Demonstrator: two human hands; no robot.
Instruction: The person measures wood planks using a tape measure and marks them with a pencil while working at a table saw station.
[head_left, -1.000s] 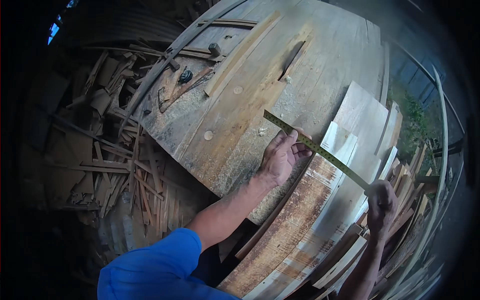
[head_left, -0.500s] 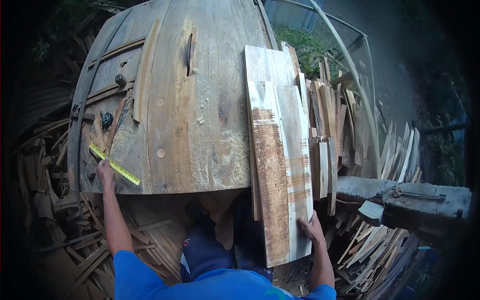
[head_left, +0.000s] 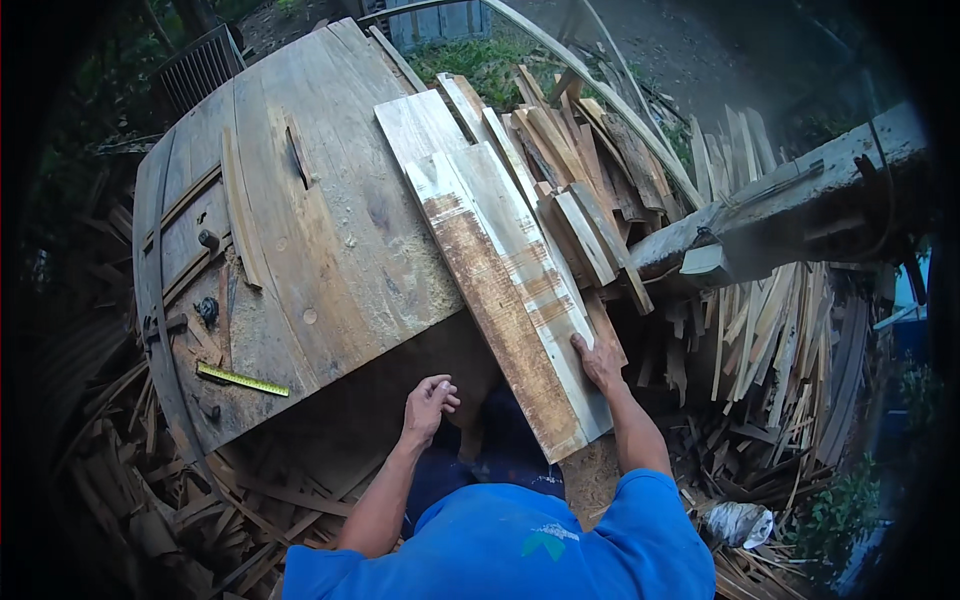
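Head camera, looking down from above: a person in a blue shirt (head_left: 500, 550) at a wooden worktable. The right hand (head_left: 598, 362) grasps a long board (head_left: 500, 290) by its right edge near the closer end, thumb laid flat on the upper face, fingers mostly hidden below the edge. The left hand (head_left: 430, 405) is released, its fingers loosely half-curled in the air between the table's front edge and the board.

The table (head_left: 370, 210) fills the upper left, dusted with sawdust. On its near left corner lie a yellow ruler (head_left: 243, 379), a small black object (head_left: 207, 311) too blurred to make out, and thin wood pieces; a long wood strip (head_left: 238, 215) lies farther back. Loose offcuts (head_left: 575, 160) crowd the board's right side, and a thick beam (head_left: 800, 190) slants in from the right above a heap of scrap wood (head_left: 770, 340).

The board slants along the table's right side, its far end overlapping a second, paler board (head_left: 420, 120) and its near end jutting past the table toward the person. Its left half is rough and rusty brown; its right half is whitish with brown bands across it. Whether these halves are one piece or two, I cannot tell.
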